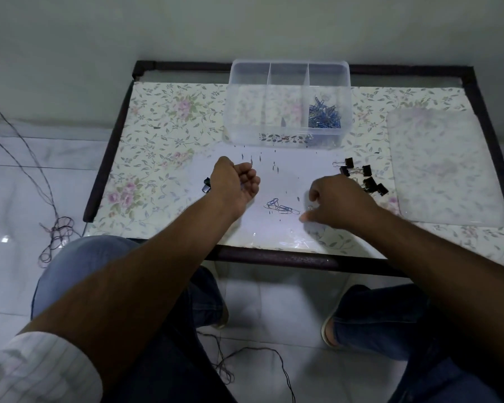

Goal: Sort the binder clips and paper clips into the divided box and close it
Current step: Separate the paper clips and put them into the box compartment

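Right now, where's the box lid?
Head view: the lid lies flat on the table's right side, right of the divided box, just beyond the black binder clips.

Both forearms are bare. The left sleeve [38, 367] is white with thin pale stripes and it's rolled up, bunched near the elbow. No rings, watch or bands on the left hand [234, 184] or the right hand [339, 203] as far as I can see. Legs are in blue jeans [79, 274], lighter and faded over the left knee, darker on the right. Light-coloured sandals [328, 330] on the feet, only partly visible under the table edge.
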Available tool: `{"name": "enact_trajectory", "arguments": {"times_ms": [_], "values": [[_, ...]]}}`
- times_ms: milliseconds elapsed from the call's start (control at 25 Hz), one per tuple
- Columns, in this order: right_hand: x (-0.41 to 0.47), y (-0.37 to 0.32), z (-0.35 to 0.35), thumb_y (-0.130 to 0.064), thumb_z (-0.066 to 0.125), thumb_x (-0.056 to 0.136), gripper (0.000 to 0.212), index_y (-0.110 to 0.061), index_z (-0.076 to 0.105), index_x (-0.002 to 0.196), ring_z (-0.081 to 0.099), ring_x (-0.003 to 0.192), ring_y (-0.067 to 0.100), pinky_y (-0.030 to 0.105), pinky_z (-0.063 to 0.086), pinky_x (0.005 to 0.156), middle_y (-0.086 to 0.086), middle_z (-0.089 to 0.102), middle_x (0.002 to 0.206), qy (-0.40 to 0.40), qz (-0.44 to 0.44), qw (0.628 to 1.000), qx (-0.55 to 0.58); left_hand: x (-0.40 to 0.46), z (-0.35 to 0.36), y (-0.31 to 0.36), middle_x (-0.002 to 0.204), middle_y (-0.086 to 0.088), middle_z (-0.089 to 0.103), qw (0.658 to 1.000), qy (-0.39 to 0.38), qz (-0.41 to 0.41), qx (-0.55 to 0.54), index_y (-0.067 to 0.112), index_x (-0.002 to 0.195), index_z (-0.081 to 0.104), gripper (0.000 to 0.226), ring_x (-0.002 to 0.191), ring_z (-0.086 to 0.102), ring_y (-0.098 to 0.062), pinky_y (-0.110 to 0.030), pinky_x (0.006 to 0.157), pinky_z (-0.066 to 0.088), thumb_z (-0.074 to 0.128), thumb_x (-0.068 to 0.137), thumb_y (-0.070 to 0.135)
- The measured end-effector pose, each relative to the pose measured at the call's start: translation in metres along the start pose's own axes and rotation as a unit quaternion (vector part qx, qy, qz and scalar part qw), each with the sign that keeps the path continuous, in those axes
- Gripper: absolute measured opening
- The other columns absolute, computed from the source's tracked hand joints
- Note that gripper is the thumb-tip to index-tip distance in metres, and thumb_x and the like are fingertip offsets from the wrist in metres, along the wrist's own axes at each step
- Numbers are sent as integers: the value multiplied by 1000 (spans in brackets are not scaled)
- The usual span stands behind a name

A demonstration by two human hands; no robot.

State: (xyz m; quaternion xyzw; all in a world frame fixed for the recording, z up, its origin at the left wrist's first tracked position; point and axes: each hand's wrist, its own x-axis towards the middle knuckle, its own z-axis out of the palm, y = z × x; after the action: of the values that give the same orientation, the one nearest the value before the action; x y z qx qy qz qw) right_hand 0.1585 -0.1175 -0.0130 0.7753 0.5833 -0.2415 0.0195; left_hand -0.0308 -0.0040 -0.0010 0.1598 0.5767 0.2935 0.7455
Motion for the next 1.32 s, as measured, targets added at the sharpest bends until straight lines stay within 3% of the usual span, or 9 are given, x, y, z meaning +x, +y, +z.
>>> {"name": "enact_trajectory", "arguments": {"times_ms": [120, 240, 400, 480, 560, 720, 920, 1040, 1320], "values": [[-2, -18, 19, -25, 83, 77, 15, -23, 74, 88, 69, 87, 17, 31, 54, 76, -8, 74, 88, 15, -20, 997, 67, -2, 4, -2, 67, -5, 51, 1000, -1, -8, 29, 10, 72, 54, 32, 54, 46, -19, -21, 46, 37, 32, 95, 18], [2, -29, 30, -2, 65, 78, 30, -21, 80, 95, 72, 87, 17, 36, 60, 84, -5, 79, 91, 61, -70, 987, 133, 0, 3, -4, 65, -2, 48, 995, 3, -25, 98, 17, 68, 44, 25, 52, 41, -17, -19, 45, 31, 34, 91, 17], [12, -28, 28, -15, 76, 84, 29, -20, 80, 112, 71, 94, 21, 38, 58, 86, 1, 77, 105, 90, -135, 974, 160, 1, -3, -9, 63, 0, 44, 985, 0, -59, 165, 20, 66, 38, 22, 51, 36, -16, -19, 44, 26, 33, 87, 15], [14, -29, 31, -29, 76, 88, 31, -21, 79, 119, 68, 95, 27, 38, 55, 84, 5, 74, 109, 85, -217, 969, 80, 2, -2, -6, 61, 0, 43, 986, -6, -54, 156, 20, 65, 37, 23, 50, 34, -15, -20, 45, 23, 33, 87, 15], [18, -29, 41, -26, 74, 90, 22, -23, 81, 110, 66, 90, 31, 39, 55, 78, 5, 73, 105, 92, -282, 955, 8, 2, -2, -4, 59, 1, 42, 988, -9, -43, 145, 21, 64, 36, 24, 48, 33, -15, -22, 46, 22, 34, 87, 16], [19, -24, 30, -17, 68, 90, 17, -20, 84, 95, 69, 87, 28, 36, 54, 73, 5, 75, 93, 86, -252, 964, -3, 4, -2, -3, 59, 2, 42, 989, -11, -34, 142, 21, 64, 35, 22, 47, 33, -14, -22, 46, 21, 34, 86, 17], [12, -17, 14, -43, 84, 83, 24, -23, 79, 94, 66, 88, 22, 35, 53, 76, 1, 69, 95, 48, -149, 988, 14, 4, 0, -6, 59, 1, 42, 989, -13, -32, 145, 20, 65, 36, 24, 49, 34, -15, -22, 47, 22, 34, 88, 17], [12, -27, 24, -28, 82, 86, 9, -22, 83, 92, 71, 86, 22, 26, 42, 69, 0, 76, 91, 27, -116, 993, 15, 5, 2, -8, 60, 1, 43, 988, -14, -31, 151, 20, 65, 37, 24, 49, 35, -15, -22, 46, 24, 35, 89, 18], [10, -34, 23, -11, 75, 87, 17, -24, 85, 93, 73, 86, 20, 34, 61, 82, -3, 80, 92, 15, -90, 995, 41, 5, 3, -10, 60, 1, 43, 988, -22, -26, 152, 20, 65, 36, 25, 49, 35, -14, -21, 45, 25, 35, 90, 19]]}}
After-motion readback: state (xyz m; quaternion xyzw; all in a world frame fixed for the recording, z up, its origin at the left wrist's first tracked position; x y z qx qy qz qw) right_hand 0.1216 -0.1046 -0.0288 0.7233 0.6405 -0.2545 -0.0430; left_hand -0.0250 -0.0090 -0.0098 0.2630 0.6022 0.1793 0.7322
